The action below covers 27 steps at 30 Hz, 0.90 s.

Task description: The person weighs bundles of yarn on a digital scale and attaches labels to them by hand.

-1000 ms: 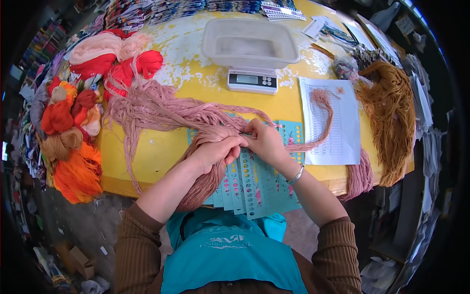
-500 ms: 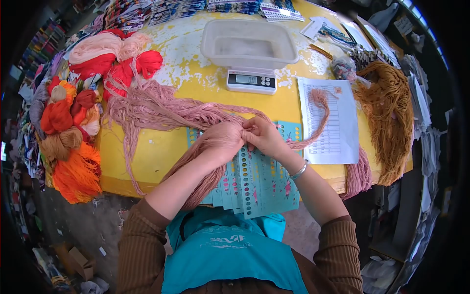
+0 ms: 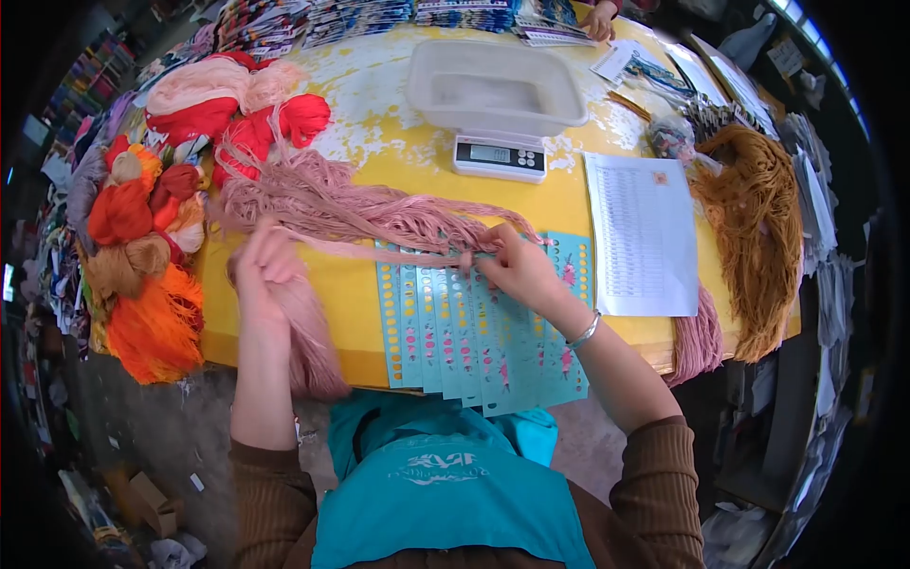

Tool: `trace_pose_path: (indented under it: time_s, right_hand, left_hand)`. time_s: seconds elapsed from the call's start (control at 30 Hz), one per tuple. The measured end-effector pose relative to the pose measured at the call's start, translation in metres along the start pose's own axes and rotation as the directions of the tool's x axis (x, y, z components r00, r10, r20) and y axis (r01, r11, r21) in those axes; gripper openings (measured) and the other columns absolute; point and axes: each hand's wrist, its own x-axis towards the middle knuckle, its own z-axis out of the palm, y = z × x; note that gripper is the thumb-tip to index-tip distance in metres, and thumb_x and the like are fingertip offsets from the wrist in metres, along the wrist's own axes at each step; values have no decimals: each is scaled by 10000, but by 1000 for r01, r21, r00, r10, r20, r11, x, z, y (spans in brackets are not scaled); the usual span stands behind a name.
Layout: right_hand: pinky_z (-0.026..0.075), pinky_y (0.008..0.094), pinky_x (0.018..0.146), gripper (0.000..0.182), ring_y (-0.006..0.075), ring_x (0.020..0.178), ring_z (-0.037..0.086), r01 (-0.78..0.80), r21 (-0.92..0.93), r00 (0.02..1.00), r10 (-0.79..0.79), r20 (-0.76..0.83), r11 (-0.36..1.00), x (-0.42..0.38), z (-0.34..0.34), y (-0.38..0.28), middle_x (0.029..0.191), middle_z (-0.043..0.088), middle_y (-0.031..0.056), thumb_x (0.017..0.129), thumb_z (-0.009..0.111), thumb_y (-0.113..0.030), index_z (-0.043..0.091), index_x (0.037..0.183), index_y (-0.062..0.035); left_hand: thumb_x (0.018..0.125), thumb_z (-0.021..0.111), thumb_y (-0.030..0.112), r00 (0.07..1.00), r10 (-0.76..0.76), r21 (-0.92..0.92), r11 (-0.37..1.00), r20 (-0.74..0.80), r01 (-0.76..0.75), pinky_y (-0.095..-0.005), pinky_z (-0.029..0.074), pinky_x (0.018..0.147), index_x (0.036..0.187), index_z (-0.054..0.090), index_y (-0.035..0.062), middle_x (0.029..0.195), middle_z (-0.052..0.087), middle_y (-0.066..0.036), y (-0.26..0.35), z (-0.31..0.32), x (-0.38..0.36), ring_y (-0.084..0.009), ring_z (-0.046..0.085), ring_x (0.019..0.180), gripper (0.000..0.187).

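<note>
Dusty-pink embroidery thread [image 3: 311, 341] hangs in a thick bundle from my left hand [image 3: 265, 264], which is closed around it and slightly blurred. A thin strand of the same thread stretches across to my right hand [image 3: 519, 270], whose thumb and fingers pinch it. Just behind the strand lies a loose heap of pink thread [image 3: 370, 211]. Below my right hand, several turquoise punched cards [image 3: 512, 356] with holes along their edges and pink flower prints are fanned out at the table's front edge.
A digital scale [image 3: 500, 157] carries a clear plastic tub [image 3: 498, 95]. To the right are a printed sheet [image 3: 645, 237] and brown thread [image 3: 754, 228]. Red skeins [image 3: 194, 123] and orange thread [image 3: 156, 327] lie left. Another person's hand [image 3: 599, 21] touches cards at the far edge.
My left hand has moved left and away from my right hand, drawing a strand taut between them. The thread tail has left the printed sheet. Another person's hand has appeared at the far edge.
</note>
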Motion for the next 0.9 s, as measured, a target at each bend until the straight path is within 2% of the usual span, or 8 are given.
trace_pose_path:
  time_s: [0.03, 0.13, 0.2, 0.43, 0.63, 0.7, 0.83, 0.9]
  right_hand:
    - [489, 326, 601, 267, 234, 653, 657, 3, -5, 1000, -3, 2, 1000, -3, 1, 1, 678, 653, 86, 894, 624, -225, 542, 1067, -38]
    - [503, 347, 621, 222, 270, 682, 653, 135, -17, 989, -136, -57, 991, -7, 6, 6, 742, 645, 118, 838, 624, -123, 561, 1035, -44]
    - [515, 377, 639, 202, 305, 700, 637, 356, -235, 907, -395, -144, 904, -6, 11, 8, 801, 617, 137, 808, 644, -92, 577, 991, -41]
    - [516, 388, 626, 148, 326, 692, 618, 403, -301, 875, -461, -150, 864, 7, 23, 10, 819, 582, 152, 762, 661, -47, 594, 893, -31]
    - [457, 260, 591, 109, 100, 665, 564, 241, 296, 970, -225, -88, 924, 6, 17, 25, 819, 578, 29, 788, 610, 25, 545, 867, -14]
    - [429, 230, 606, 105, 33, 718, 512, 214, 608, 977, -185, -110, 765, 8, 18, 31, 849, 592, -17, 816, 563, 46, 514, 892, -10]
    - [450, 260, 629, 125, 94, 710, 544, 209, 532, 977, -204, -69, 820, 10, 19, 44, 874, 613, 43, 804, 543, 44, 502, 908, -15]
    - [475, 314, 637, 121, 208, 700, 592, 308, 104, 946, -292, -142, 946, 6, 18, 27, 878, 604, 102, 791, 534, 24, 515, 900, -26]
  left_hand:
    - [990, 520, 202, 995, -20, 295, 954, -102, 49, -192, 270, 409, 781, 503, 126, 547, 311, 65, -7, 6, -3, -44, 319, 410, 223]
    - [977, 550, 221, 988, -112, 431, 891, -105, 147, -196, 250, 398, 865, 544, 118, 561, 343, 76, -25, 32, -9, -39, 324, 413, 153]
    - [976, 554, 223, 984, -158, 398, 900, -84, 178, -202, 253, 394, 904, 558, 113, 566, 361, 75, -30, 32, -7, -36, 329, 418, 131]
    - [970, 558, 203, 984, -134, 437, 882, -121, 174, -206, 259, 380, 918, 584, 87, 578, 395, 60, -24, 29, -3, -44, 338, 410, 130]
    - [946, 589, 259, 963, 57, 573, 813, -262, 108, -224, 296, 384, 849, 566, 58, 677, 495, -2, -1, 11, 12, -74, 387, 415, 224]
    - [942, 591, 271, 935, 81, 576, 805, -346, 144, -234, 295, 380, 820, 556, 66, 662, 491, -6, 5, 2, 21, -78, 393, 420, 241]
    - [934, 596, 295, 906, 42, 600, 762, -422, 244, -236, 284, 386, 740, 496, 104, 612, 463, 3, 13, -12, 38, -85, 378, 424, 290]
    - [931, 598, 300, 908, 17, 579, 775, -418, 252, -236, 280, 386, 724, 475, 119, 607, 456, 7, 29, -24, 46, -84, 368, 421, 301]
